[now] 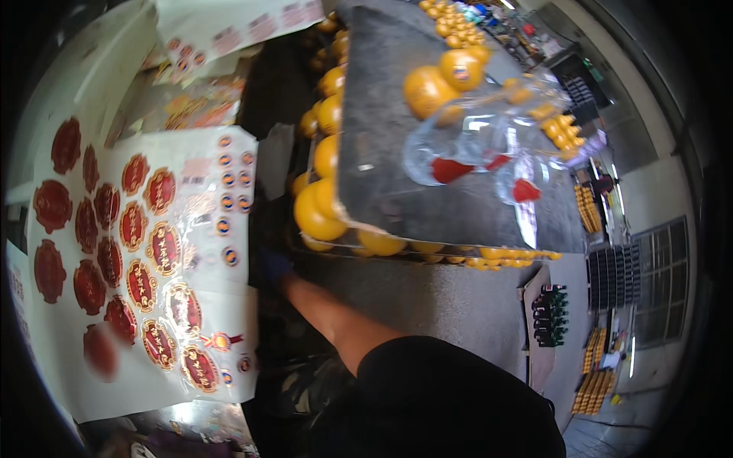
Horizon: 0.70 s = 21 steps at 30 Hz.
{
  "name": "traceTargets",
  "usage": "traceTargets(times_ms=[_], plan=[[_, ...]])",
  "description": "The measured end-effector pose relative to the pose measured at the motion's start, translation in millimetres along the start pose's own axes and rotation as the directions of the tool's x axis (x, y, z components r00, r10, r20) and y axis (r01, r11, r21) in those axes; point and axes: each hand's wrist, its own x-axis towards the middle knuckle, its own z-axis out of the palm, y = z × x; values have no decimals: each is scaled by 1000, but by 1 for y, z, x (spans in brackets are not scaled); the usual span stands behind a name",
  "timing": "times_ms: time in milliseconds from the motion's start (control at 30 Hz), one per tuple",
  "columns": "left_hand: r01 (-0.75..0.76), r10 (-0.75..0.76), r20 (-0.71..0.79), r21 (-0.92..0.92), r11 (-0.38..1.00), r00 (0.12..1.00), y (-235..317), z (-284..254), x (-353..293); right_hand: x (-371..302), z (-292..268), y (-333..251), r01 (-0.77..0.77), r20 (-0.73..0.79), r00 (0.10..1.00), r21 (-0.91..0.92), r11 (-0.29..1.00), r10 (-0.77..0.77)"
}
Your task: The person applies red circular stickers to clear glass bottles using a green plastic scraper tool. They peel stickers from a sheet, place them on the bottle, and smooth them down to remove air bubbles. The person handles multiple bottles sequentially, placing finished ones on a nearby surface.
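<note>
My right arm, in a black sleeve [450, 397] with a bare forearm, reaches up and left from the lower edge. It ends in my right hand [275, 267], in a dark blue glove, low in the shadow between the label sheet and the grey board. Its fingers are blurred and dark, so any grip is hidden. Nearest to it are a round yellow gourd-shaped bottle [317, 214] and a white label sheet [206, 320] with red-and-gold oval labels [141, 285] and small round stickers [223, 226]. A blurred reddish shape [101, 353] hangs over the sheet; I cannot make it out. My left hand is not in view.
On the grey board [366, 164] stand a yellow gourd-shaped bottle [427, 91] and clear plastic shells [458, 141] with red pieces. More yellow bottles are packed beneath it. Dark green bottles [550, 314] stand beyond on the floor. Another printed sheet [244, 23] lies at upper left.
</note>
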Motion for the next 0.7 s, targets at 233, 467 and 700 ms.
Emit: traceTargets(times_ms=[233,467,700], plan=[[-63,48,-61,-271,960,997,24,19,-40,-175,-145,-8,256,-56,964,-65,965,-259],[-147,216,391,-199,969,895,53,60,-64,-346,-340,-111,689,53,712,-245,682,-700],[-501,521,369,-157,851,769,71,34,-101,-434,-386,-240,957,183,252,101,273,-950]])
